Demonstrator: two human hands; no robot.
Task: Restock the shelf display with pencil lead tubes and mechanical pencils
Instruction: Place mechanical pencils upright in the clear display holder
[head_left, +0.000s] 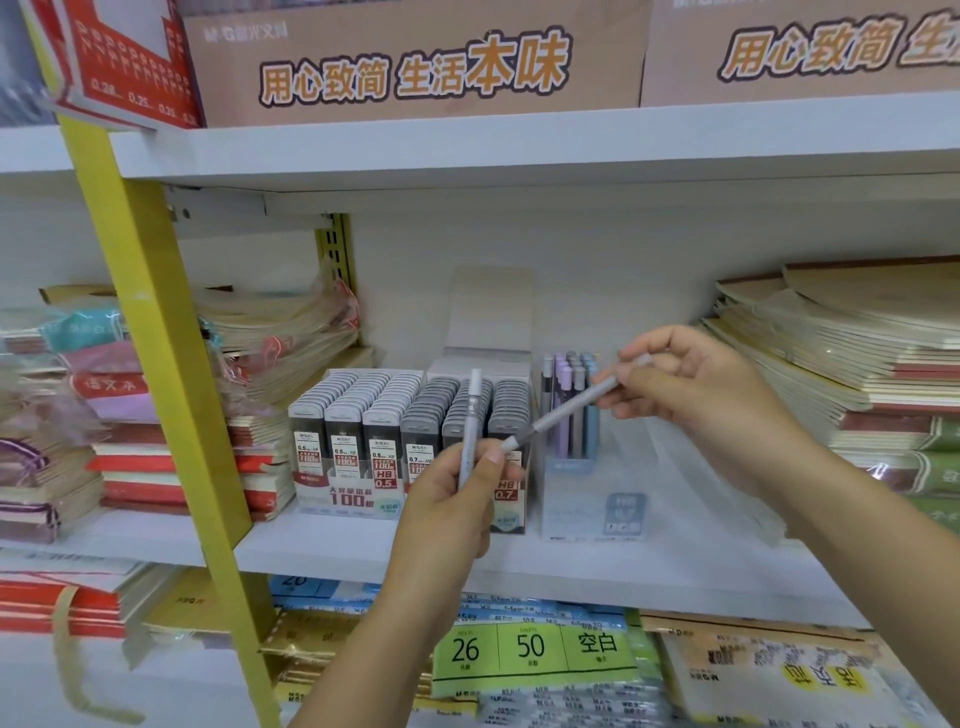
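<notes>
While we are gripping one grey pencil (470, 415) upright in our left hand (457, 499), we are pinching a second pencil (561, 412) aslant in our right hand (696, 384), both before the lead tubes (363, 410) and pencil box (582, 499) on the shelf (332, 540).

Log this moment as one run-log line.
stage: pencil restock | left hand: holds upright mechanical pencil | right hand: holds slanted mechanical pencil | clear pencil display box: partly filled | lead tube display: rows stocked
</notes>
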